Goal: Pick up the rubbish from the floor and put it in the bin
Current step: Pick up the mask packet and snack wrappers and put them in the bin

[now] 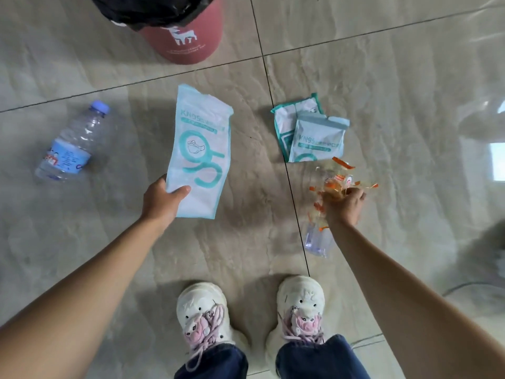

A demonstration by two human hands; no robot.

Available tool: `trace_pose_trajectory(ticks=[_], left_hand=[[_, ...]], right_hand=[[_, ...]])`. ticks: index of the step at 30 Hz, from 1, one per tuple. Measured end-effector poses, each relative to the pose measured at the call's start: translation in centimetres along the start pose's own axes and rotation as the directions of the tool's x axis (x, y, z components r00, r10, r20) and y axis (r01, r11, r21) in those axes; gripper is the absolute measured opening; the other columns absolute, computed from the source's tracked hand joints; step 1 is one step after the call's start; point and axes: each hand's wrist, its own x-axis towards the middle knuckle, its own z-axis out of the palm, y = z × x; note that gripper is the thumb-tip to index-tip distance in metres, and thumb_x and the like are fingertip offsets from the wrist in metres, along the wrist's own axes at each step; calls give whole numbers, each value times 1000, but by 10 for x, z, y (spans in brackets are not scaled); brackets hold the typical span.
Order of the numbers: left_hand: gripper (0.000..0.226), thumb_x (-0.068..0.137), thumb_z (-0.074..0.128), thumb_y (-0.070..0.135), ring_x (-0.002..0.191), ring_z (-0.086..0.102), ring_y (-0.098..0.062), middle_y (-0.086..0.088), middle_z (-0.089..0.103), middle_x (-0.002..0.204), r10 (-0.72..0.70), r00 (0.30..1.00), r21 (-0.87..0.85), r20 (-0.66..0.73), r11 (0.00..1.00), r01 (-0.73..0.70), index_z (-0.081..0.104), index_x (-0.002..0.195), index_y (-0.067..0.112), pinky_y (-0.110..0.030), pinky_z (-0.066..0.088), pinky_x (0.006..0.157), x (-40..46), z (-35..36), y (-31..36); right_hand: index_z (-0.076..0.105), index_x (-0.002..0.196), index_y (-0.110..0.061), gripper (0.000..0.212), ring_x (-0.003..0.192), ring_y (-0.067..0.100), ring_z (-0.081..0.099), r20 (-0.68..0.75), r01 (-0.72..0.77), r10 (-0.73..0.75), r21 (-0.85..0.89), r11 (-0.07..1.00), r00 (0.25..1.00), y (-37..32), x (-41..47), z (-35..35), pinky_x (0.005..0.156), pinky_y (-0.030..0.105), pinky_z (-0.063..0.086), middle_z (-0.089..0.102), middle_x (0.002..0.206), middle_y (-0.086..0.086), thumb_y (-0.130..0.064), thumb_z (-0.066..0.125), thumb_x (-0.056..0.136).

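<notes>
we see the left hand (161,199) pinching the lower corner of a long white-and-teal kn95 mask packet (200,151), thumb on top, the packet pointing toward twelve o'clock. the right hand (343,205) is closed around a crumpled clear wrapper with orange print (337,181), whose tail hangs below the wrist. at twelve o'clock stands the dusty-red round bin with a black liner (188,31). two smaller teal-edged mask packets (308,132) lie overlapping on the beige tiled floor (396,77) at one o'clock, and a clear plastic water bottle with a blue label (72,143) lies on its side at ten o'clock. white shoes with pink laces (203,310) stand at six o'clock.
</notes>
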Motion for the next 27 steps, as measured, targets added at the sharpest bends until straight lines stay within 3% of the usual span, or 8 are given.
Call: trace_pose_trajectory(ticks=[3, 5, 9, 12, 15, 18, 22, 27], left_hand=[[26, 82, 67, 20, 97, 65, -29, -12, 70, 110, 7, 999, 12, 39, 1000, -7, 64, 107, 12, -39, 51, 87, 3, 12, -5], [25, 81, 67, 21, 94, 65, -27, -10, 70, 108, 12, 999, 34, 47, 999, -13, 64, 105, 14, -37, 51, 85, 2, 17, -8], [24, 81, 67, 23, 97, 66, -30, -9, 70, 107, -25, 997, 96, 68, 995, 19, 65, 104, 15, -39, 52, 87, -5, 13, -1], [24, 80, 69, 21, 98, 67, -30, -11, 71, 109, -47, 991, 90, 128, 995, 36, 66, 104, 15, -42, 54, 91, -17, 1, 23], [21, 80, 70, 20, 92, 67, -27, -9, 71, 104, -20, 986, 73, 163, 997, 8, 66, 100, 18, -40, 54, 88, -35, -19, 67], [17, 79, 70, 20, 79, 61, -20, -5, 69, 95, 34, 984, 53, 177, 998, -44, 64, 95, 23, -30, 49, 74, -57, -50, 122], [29, 70, 68, 30, 81, 61, -20, 0, 68, 93, 69, 981, 1, 180, 998, -71, 64, 98, 25, -28, 46, 74, -85, -101, 195], [16, 80, 70, 21, 78, 62, -18, 1, 68, 89, 115, 985, -55, 130, 993, -109, 62, 94, 22, -26, 47, 70, -102, -161, 261]], right_hand=[[26, 141, -9, 89, 126, 30, 47, 53, -18, 15, 63, 998, 998, 5, 4, 8, 97, 37, 40, 40, 143, 12, -24, 77, 70], [20, 146, -10, 94, 128, 32, 44, 111, -5, -3, 72, 997, 994, 6, 8, 10, 101, 40, 41, 38, 144, 15, -22, 76, 70], [31, 138, -12, 85, 115, 38, 55, 214, -71, 54, 69, 995, 975, -3, 4, -1, 93, 53, 50, 46, 134, 18, -23, 76, 66], [40, 116, -14, 69, 92, 41, 68, 305, -135, 64, 219, 966, 950, -22, -15, -19, 75, 56, 57, 58, 120, 17, -24, 79, 60], [38, 107, -20, 60, 75, 29, 73, 360, -121, 9, 289, 950, 933, -58, -34, -48, 62, 44, 61, 65, 106, 11, -17, 80, 63], [32, 102, -20, 57, 37, 8, 62, 476, -173, -49, 412, 895, 878, -110, -55, -84, 38, 26, 54, 62, 82, 3, 0, 75, 71], [43, 99, -17, 47, 31, 7, 58, 589, -215, -105, 448, 868, 801, -193, -84, -137, 32, 21, 46, 63, 69, 6, 3, 75, 71], [54, 114, -8, 51, 41, 12, 63, 640, -175, -167, 435, 883, 750, -285, -114, -186, 39, 23, 49, 65, 75, 9, 0, 77, 69]])
